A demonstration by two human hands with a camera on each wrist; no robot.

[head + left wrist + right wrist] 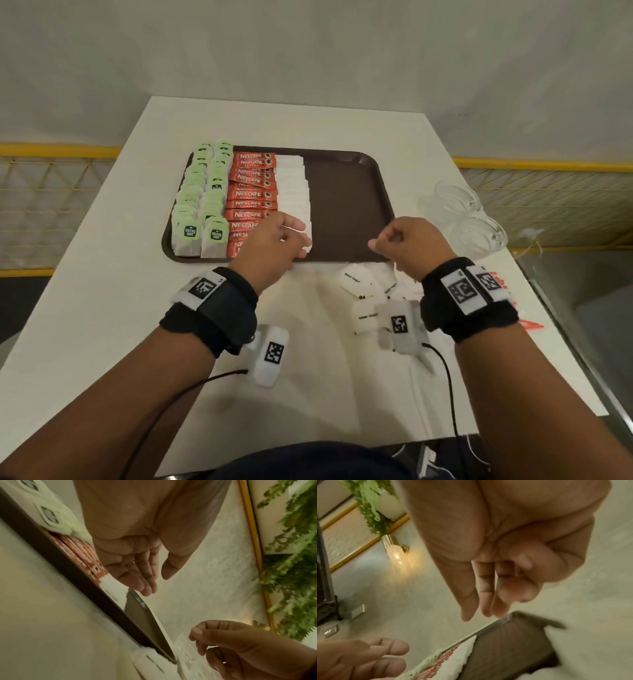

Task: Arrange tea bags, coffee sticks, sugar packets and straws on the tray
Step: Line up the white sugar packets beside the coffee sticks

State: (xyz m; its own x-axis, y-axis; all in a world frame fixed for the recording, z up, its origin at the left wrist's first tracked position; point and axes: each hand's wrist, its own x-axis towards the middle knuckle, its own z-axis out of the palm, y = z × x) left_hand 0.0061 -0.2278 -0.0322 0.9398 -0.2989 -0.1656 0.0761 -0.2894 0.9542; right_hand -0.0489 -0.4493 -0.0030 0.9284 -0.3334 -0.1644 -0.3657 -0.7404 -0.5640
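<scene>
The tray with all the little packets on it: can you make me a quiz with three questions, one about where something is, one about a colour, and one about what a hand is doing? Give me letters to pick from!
1. Where on the tray do the tea bags lie?
A. on its left side
B. in the middle
C. on its right side

2. What colour are the coffee sticks?
A. blue
B. red
C. yellow

3. What is the left hand holding?
A. a straw
B. a cup
C. nothing

Answers:
1: A, the green-tagged bags fill the two leftmost rows, with the coffee sticks beside them.
2: B, the sticks are red with white lettering.
3: C, the left wrist view shows its fingers straight and bare, over the sugar packets on the tray.
</scene>
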